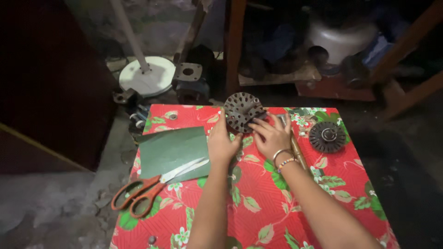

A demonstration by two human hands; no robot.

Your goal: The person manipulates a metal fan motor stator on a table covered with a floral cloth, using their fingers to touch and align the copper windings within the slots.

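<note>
Head view, one picture.

Bench [258,207]: small, covered in a red cloth with green leaf and white flower print.

Slotted metal core [242,110]: round, dark, ringed with slots and holes; stands tilted on edge at the far middle of the bench, face turned towards the camera.

Left hand [223,143]: fingers [224,121] held together and nearly straight, laid against the left rim of the core; they steady it rather than wrap it.

Right hand [272,136]: fingers [260,125] curled loosely, tips touching the lower right edge of the core; whether they pinch something small there cannot be told. Bangle and bead bracelet [285,161] on the wrist.

Green sheet [173,150]: flat, dark green, on the left part of the bench, just beside the left hand.

Scissors [147,189]: orange handles, blades lying over the near edge of the sheet, handles towards the near left corner.

Second round part [327,137]: dark, ribbed disc with a metal ring at its centre, flat on the right side of the bench, apart from both hands.

Containers: none can be made out on the bench; the dim shelf [277,76] beyond carries a pale rounded housing [341,37], contents not discernible
</note>
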